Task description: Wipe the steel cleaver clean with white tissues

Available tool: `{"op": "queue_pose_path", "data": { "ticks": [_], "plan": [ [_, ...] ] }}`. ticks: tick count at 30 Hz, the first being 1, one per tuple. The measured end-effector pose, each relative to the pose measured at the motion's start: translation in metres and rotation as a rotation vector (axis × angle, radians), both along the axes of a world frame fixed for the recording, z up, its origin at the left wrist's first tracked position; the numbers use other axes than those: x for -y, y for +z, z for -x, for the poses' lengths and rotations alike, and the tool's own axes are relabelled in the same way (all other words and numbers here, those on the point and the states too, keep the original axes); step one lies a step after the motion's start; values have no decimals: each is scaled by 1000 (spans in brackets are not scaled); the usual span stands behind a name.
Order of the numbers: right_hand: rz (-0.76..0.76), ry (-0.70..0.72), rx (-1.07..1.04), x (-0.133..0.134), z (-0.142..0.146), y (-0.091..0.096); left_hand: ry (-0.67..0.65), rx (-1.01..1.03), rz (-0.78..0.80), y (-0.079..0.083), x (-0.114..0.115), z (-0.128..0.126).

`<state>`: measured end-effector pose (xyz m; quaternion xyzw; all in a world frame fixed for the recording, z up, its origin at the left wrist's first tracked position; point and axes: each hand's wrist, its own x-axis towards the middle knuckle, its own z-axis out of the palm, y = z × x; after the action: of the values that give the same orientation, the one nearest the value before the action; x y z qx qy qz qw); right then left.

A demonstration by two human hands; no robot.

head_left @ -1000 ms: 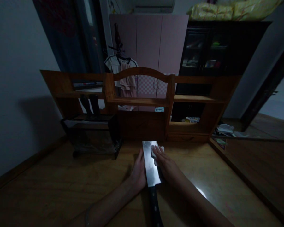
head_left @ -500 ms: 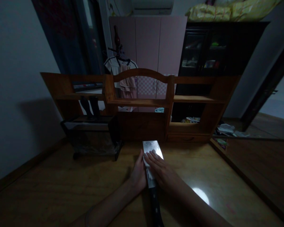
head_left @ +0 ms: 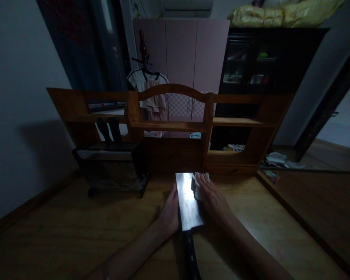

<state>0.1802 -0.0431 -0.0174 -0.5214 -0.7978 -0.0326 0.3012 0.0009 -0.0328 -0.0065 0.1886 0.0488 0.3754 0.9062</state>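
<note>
A cleaver (head_left: 188, 206) with a broad shiny blade and a black riveted handle points away from me above the wooden tabletop (head_left: 128, 229). My left hand (head_left: 170, 211) grips the blade along its left edge, thumb up; its other fingers are hidden beneath. At the blade's right edge, my right hand (head_left: 212, 194) presses a folded white tissue (head_left: 197, 187) under its fingers. The handle hangs free toward me, touched by neither hand.
A knife block (head_left: 111, 167) with two black-handled knives stands at the left on the table. Behind it runs a wooden shelf unit (head_left: 175, 126) along the table's back. A raised wooden edge (head_left: 297, 217) borders the right side.
My right hand has slid the tissue from the blade's left and middle across to its right edge, uncovering the blade face. My left hand keeps its hold.
</note>
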Motion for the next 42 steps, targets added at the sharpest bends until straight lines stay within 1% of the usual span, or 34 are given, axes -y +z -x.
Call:
{"op": "queue_pose_path", "data": {
  "ticks": [2, 4, 5, 7, 9, 13, 18, 21, 23, 25, 29, 32, 34, 36, 38, 42],
  "plan": [
    [18, 68, -13, 10, 11, 13, 14, 3, 1, -1, -1, 1],
    [65, 157, 0, 19, 23, 23, 10, -8, 16, -3, -1, 2],
    [86, 197, 12, 22, 28, 25, 3, -12, 23, -4, -2, 2],
    [113, 223, 15, 24, 34, 25, -18, -11, 25, -5, -1, 3],
    [115, 202, -4, 20, 33, 21, -37, -2, 6, -5, 0, 2],
    [90, 108, -66, 5, 17, 6, -60, -2, -39, -2, 3, -2],
    [88, 6, -100, -5, 3, -13, -55, -13, -32, 5, 8, -2],
    [59, -41, -74, -4, 0, -14, -54, -14, -28, 7, 9, 0],
    [40, -29, -61, 1, 2, -7, -35, -8, -23, 5, 9, 1],
    [36, 33, -54, 9, 8, 4, 1, -9, 0, 2, 7, 1],
    [110, 257, 10, 28, 30, 25, 71, -68, 116, -11, -2, 4],
    [177, 387, 62, 37, 41, 27, 130, -144, 217, -20, -9, 8],
    [186, 409, 79, 37, 42, 23, 163, -167, 225, -23, -12, 10],
    [174, 378, 79, 33, 39, 18, 160, -160, 194, -24, -13, 11],
    [157, 317, 65, 27, 33, 13, 141, -129, 152, -22, -12, 11],
    [128, 143, 60, 12, 15, 1, 145, -69, 108, -15, -9, 9]
  ]
}}
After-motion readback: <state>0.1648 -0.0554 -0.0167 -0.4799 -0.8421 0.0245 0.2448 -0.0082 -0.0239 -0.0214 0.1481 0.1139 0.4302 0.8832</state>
